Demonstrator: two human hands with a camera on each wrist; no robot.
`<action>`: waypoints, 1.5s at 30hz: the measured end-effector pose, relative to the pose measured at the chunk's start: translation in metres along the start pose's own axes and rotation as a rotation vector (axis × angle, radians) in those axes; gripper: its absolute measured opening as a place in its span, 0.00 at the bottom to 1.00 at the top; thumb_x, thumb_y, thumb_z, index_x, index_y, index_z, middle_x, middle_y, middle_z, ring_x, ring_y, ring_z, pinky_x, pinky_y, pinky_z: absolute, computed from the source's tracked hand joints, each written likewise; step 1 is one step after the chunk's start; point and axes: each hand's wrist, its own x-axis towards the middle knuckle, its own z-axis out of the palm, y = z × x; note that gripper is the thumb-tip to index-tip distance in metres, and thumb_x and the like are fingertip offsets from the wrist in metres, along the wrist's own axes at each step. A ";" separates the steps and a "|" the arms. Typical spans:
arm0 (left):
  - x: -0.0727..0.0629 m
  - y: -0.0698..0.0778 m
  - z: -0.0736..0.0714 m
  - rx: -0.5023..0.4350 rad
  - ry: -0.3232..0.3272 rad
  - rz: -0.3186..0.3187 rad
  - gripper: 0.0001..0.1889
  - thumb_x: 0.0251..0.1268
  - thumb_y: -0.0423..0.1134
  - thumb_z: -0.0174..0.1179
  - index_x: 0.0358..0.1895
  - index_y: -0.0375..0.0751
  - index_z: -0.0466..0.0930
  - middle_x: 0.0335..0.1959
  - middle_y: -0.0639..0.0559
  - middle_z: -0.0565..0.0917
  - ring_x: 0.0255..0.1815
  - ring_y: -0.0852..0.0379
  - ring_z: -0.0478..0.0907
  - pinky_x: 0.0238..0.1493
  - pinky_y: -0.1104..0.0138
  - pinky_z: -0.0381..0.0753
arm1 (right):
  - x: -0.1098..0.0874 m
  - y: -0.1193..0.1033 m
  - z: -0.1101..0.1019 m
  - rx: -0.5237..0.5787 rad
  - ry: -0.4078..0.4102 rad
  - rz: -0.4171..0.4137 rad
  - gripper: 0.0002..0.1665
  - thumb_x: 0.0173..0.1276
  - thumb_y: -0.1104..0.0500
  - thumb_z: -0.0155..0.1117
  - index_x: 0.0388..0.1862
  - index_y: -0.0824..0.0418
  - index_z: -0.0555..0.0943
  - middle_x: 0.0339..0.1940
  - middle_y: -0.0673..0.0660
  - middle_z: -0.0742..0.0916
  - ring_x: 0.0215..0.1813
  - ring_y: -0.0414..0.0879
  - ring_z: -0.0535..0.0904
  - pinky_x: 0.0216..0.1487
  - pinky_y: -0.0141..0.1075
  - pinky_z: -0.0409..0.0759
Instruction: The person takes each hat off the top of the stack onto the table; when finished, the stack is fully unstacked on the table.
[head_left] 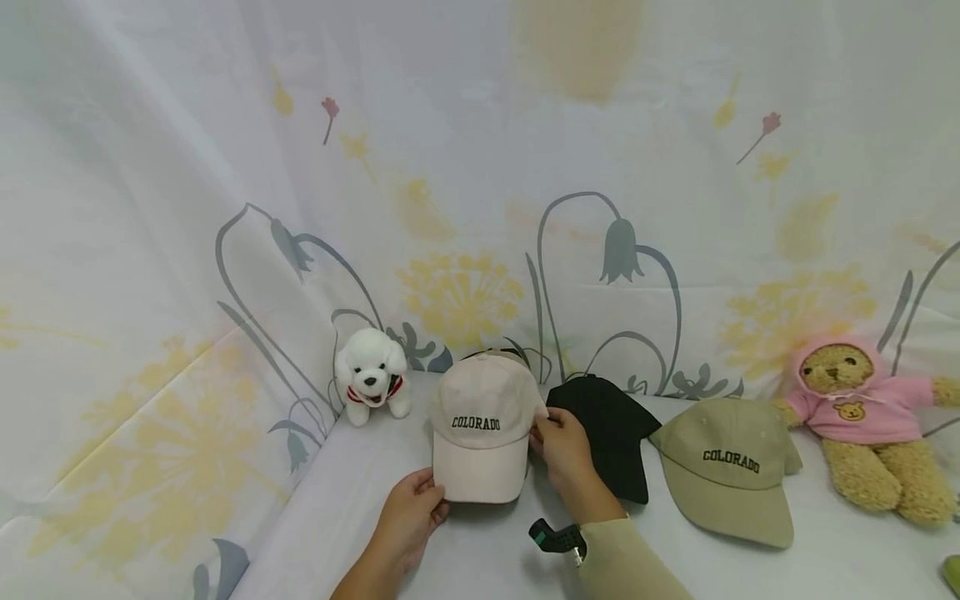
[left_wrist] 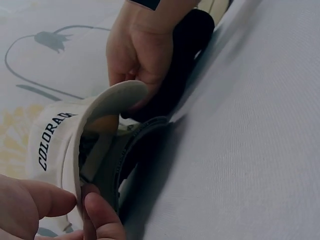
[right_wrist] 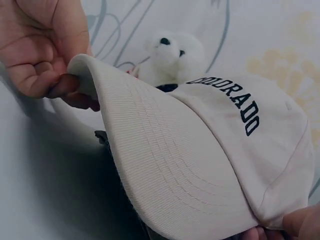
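A cream baseball cap [head_left: 480, 471] lettered COLORADO faces me, its brim tilted downward. My left hand [head_left: 411, 510] pinches the brim's left corner between thumb and fingers. On the opposite side, my right hand [head_left: 564, 450] grips the cap's edge where brim and crown meet. In the left wrist view the underside of the brim [left_wrist: 112, 102] shows, with a dark curved edge [left_wrist: 120, 155] below it, close to the white surface. Right beside my right hand lies a black cap [head_left: 600, 429], partly hidden by that hand and wrist.
A white plush dog [head_left: 371, 375] with a red collar sits left of the cream cap. To the right are an olive-khaki COLORADO cap [head_left: 727, 467] and a teddy bear [head_left: 862, 425] in a pink hoodie. Flower-printed white cloth [head_left: 465, 167] hangs behind the white surface [head_left: 337, 475].
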 end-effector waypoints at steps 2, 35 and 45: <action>-0.001 0.000 0.000 0.004 -0.002 0.004 0.29 0.79 0.27 0.52 0.76 0.19 0.56 0.58 0.40 0.75 0.47 0.56 0.75 0.49 0.65 0.82 | -0.003 0.000 -0.002 0.001 0.005 -0.003 0.19 0.83 0.62 0.55 0.67 0.68 0.73 0.51 0.61 0.82 0.47 0.44 0.82 0.47 0.29 0.84; -0.054 0.003 0.034 0.107 -0.207 -0.021 0.31 0.72 0.28 0.60 0.73 0.22 0.60 0.52 0.40 0.78 0.42 0.54 0.79 0.46 0.62 0.85 | -0.073 -0.019 -0.086 0.056 -0.011 -0.036 0.20 0.85 0.62 0.51 0.68 0.72 0.66 0.49 0.53 0.81 0.46 0.37 0.80 0.49 0.27 0.84; -0.067 -0.009 0.046 0.173 -0.297 -0.039 0.29 0.66 0.29 0.64 0.68 0.24 0.66 0.46 0.42 0.82 0.36 0.55 0.83 0.41 0.61 0.86 | -0.100 -0.017 -0.120 -0.001 0.001 0.010 0.23 0.86 0.60 0.48 0.71 0.73 0.63 0.53 0.56 0.80 0.51 0.38 0.80 0.54 0.28 0.84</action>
